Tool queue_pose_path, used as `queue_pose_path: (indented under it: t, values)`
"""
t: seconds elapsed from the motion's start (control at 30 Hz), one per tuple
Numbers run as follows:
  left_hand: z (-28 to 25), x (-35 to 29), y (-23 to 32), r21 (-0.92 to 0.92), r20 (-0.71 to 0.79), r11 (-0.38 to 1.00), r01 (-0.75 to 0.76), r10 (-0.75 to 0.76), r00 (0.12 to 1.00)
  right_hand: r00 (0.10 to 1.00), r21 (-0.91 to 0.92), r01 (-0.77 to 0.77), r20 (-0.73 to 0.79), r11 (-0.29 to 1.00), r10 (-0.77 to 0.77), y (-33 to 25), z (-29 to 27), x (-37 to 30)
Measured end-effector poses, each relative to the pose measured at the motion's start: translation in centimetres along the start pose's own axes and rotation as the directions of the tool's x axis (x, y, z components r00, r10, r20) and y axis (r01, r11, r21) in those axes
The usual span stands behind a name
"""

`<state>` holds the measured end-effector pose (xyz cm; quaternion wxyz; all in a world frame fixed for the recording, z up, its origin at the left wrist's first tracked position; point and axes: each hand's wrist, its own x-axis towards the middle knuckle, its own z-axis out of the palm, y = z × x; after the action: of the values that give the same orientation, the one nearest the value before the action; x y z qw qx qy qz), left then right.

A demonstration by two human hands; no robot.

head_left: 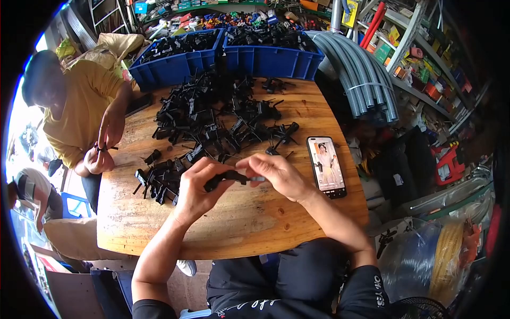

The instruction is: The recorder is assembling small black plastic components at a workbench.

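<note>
Above the near middle of the wooden table [143, 228], my left hand [194, 191] is closed round a black plastic part [226, 179], gripped between thumb and fingers. My right hand [284, 178] is at the right end of that part, its fingers bent and pressed together. A small pale piece shows by the right fingertips; what exactly they pinch is hidden. Beyond both hands lies a heap of similar black plastic parts [212, 119] with thin prongs, and some of them lie just left of my left hand.
Two blue bins [271, 59] full of black parts stand at the table's far edge. A phone [325, 167] with a lit screen lies at the right. On the left a person in a yellow shirt [87, 90] handles a small dark piece. Grey hoses [361, 80] hang beyond the right corner.
</note>
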<state>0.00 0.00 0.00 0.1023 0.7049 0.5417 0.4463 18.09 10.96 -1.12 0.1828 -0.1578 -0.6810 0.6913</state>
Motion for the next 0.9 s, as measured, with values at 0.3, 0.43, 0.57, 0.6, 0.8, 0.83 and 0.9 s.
queue_pose_path:
  t: [0.3,0.43,0.57,0.6,0.8,0.83,0.9]
  values:
    - [0.3,0.6,-0.1,-0.19,-0.125,0.941,0.279,-0.305,0.944,0.972,0.016,0.197,-0.131,0.98,-0.193,-0.6,-0.1,-0.2]
    - [-0.6,0.0,-1.1,-0.047,-0.195,0.994,0.104,-0.111,0.975,0.963,-0.195,0.235,-0.086,0.952,-0.255,-0.5,0.9,0.8]
    - [0.6,0.0,-1.8,-0.08,-0.165,0.994,0.07,-0.083,0.983,0.948,-0.302,0.243,-0.129,0.922,-0.292,-0.2,1.1,0.4]
    - [0.8,-0.1,-2.2,-0.086,-0.155,0.994,0.061,-0.074,0.985,0.948,-0.314,0.218,-0.156,0.924,-0.276,0.0,1.1,0.3]
    - [1.3,-0.7,-1.9,-0.154,-0.184,0.988,0.028,-0.056,0.981,0.966,-0.245,0.112,-0.199,0.963,-0.163,-0.3,2.0,-0.7]
    - [1.1,-0.8,-1.7,-0.162,-0.179,0.986,0.041,-0.071,0.981,0.967,-0.237,0.111,-0.2,0.965,-0.16,0.0,1.9,-0.6]
    - [1.1,-0.8,-1.9,-0.145,-0.19,0.989,0.028,-0.056,0.98,0.973,-0.226,0.108,-0.177,0.968,-0.15,0.0,1.8,-0.4]
